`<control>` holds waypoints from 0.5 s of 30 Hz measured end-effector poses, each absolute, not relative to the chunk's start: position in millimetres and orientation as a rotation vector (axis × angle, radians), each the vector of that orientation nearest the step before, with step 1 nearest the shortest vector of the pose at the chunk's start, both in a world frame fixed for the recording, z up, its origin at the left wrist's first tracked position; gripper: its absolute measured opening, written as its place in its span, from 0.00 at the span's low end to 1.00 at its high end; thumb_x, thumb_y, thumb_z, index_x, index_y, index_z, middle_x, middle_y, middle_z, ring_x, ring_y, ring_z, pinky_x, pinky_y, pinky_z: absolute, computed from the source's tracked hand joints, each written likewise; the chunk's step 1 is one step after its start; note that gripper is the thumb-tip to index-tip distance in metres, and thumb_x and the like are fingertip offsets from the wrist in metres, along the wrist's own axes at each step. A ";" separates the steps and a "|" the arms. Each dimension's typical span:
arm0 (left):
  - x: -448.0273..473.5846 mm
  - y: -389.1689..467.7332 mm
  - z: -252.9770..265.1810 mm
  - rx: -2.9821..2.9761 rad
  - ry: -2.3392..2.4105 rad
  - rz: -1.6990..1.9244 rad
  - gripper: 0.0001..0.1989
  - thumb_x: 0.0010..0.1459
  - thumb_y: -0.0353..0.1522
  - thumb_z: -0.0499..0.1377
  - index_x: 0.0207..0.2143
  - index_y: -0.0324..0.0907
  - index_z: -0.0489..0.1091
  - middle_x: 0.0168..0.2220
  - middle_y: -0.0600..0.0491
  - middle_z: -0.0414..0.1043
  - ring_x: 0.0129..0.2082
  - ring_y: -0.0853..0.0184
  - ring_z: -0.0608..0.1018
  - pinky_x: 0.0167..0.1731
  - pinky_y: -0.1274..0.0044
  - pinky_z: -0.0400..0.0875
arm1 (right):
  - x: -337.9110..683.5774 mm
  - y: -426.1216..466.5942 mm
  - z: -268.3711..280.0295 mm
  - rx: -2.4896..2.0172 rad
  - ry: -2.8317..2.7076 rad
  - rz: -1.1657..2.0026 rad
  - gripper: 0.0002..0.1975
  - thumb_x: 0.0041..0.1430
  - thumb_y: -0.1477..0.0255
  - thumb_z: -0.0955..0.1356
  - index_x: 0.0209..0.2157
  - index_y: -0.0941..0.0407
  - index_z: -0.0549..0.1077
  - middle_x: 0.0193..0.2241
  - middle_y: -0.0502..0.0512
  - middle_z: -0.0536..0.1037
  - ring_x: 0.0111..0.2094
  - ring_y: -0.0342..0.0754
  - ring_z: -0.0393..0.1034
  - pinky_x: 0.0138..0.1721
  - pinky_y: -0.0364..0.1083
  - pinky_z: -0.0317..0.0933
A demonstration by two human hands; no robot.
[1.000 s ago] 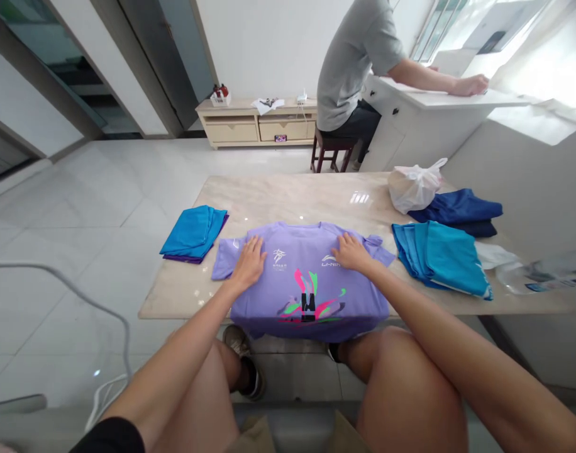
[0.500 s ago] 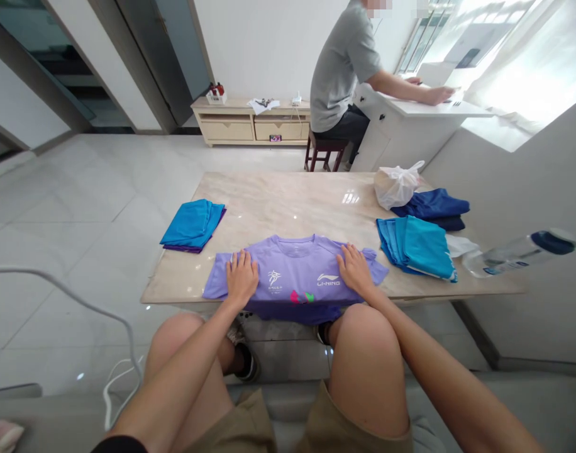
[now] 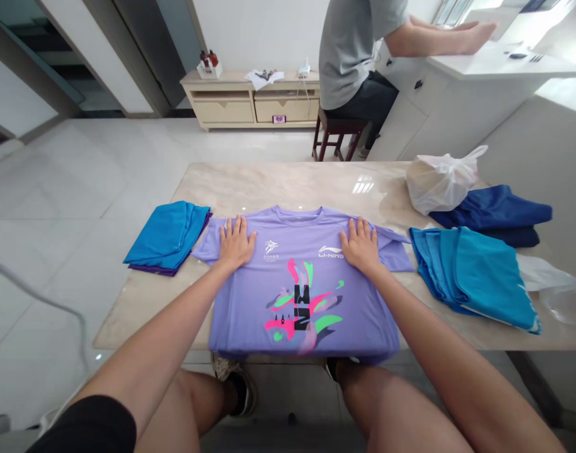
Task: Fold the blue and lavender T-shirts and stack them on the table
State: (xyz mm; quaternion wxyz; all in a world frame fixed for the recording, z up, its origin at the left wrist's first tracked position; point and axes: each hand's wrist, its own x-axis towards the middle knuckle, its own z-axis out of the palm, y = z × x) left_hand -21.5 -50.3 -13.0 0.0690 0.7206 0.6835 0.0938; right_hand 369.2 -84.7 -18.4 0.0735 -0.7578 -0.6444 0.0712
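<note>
Purple T-shirt [image 3: 250, 283] in front of you: short sleeves, round neck, front face up. Collar points away from you, body spread mostly flat on the table [image 3: 278, 179], lower end hanging over the edge nearest you. White emblem on chest to your left, white LI-NING logo to your right; pink, green, black print below. Sleeve on your right creased, sleeve on your left spread outward.

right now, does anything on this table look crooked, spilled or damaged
I see no spill or damage. The purple shirt is a bit askew: the sleeve beside the right hand looks rumpled, unlike the flatter one by the left hand. Its lower end also hangs over the table's near edge.
</note>
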 end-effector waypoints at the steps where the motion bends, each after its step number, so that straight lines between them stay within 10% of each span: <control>1: -22.0 -35.6 -13.9 2.171 2.052 0.276 0.39 0.75 0.46 0.43 0.80 0.36 0.51 0.81 0.41 0.47 0.81 0.43 0.48 0.78 0.48 0.41 | 371.0 -71.1 -19.7 -2.273 -1.939 0.209 0.39 0.78 0.55 0.51 0.80 0.64 0.52 0.80 0.72 0.47 0.81 0.67 0.39 0.77 0.70 0.36; 15: 2.0 38.8 14.3 2.254 2.090 0.219 0.41 0.77 0.46 0.43 0.79 0.24 0.47 0.80 0.30 0.45 0.81 0.46 0.50 0.78 0.54 0.44 | 390.8 23.1 6.2 -2.058 -2.070 0.109 0.31 0.75 0.67 0.56 0.72 0.66 0.65 0.77 0.74 0.59 0.79 0.66 0.48 0.76 0.72 0.39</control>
